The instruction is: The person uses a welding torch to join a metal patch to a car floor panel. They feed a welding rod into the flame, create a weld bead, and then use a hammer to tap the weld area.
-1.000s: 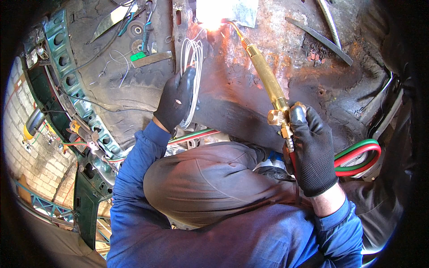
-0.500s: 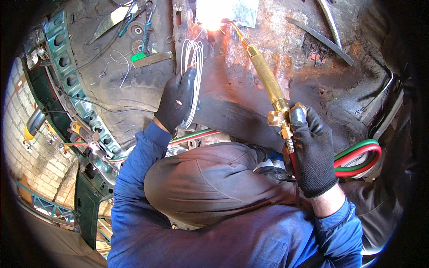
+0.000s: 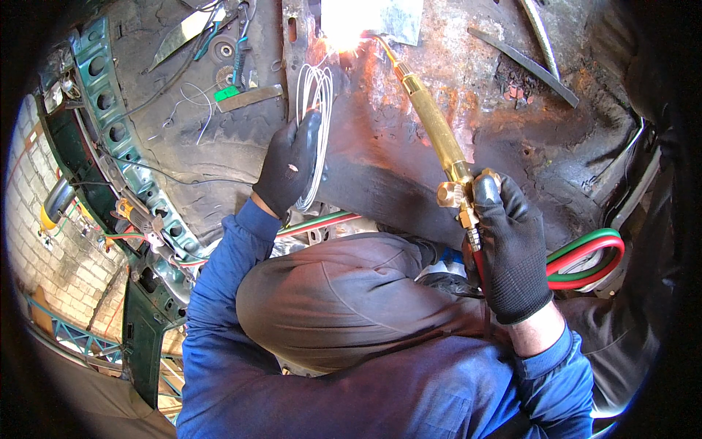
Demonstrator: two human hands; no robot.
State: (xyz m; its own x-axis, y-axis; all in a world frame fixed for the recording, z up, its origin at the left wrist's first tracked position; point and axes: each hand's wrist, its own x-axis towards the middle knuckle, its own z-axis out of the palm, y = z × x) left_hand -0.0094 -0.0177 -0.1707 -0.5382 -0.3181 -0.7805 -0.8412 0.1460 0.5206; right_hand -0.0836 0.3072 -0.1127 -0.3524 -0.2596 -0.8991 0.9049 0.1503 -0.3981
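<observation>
The black-gloved right hand (image 3: 512, 252) grips a brass gas torch (image 3: 437, 135), its tip at a bright white glare (image 3: 344, 22) on the rusty sheet-metal panel (image 3: 468, 88). The black-gloved left hand (image 3: 289, 168) holds a coil of thin white wire (image 3: 314, 88). Red and green hoses (image 3: 589, 260) loop beside the right hand.

Brass-gold torch (image 3: 431, 124), black gloves (both hands), red and green hoses (image 3: 585, 256), rust-orange metal panel (image 3: 482, 95), blue sleeves.
</observation>
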